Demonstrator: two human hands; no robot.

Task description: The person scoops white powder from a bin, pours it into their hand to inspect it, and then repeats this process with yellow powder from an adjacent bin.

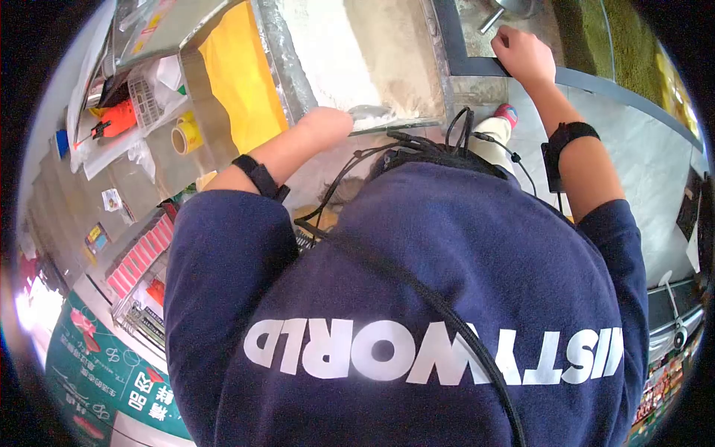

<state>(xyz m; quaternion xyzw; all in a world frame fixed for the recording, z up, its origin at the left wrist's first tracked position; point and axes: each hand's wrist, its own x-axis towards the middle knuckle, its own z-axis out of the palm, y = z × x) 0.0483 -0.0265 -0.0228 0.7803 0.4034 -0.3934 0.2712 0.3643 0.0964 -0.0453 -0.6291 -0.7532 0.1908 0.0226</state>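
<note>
At the near edge of a flour-dusted tray (406,45), my left hand (328,123) is bent down at the wrist, its fingers hidden. White powder (335,67) covers part of that tray. My right hand (525,56) is a closed fist over the dark frame (477,67) of the counter, and whatever its fingers hold is hidden. Just beyond it lies a metal handle (489,21), joined to a round metal vessel (518,6) at the top edge. Both forearms wear black straps.
Left of the tray is a yellow sheet (238,78), with a tape roll (186,135), a plastic basket (145,98) and an orange-red item (115,119) beyond. Black cables (350,160) hang before my chest. A red shoe (506,114) shows below the counter.
</note>
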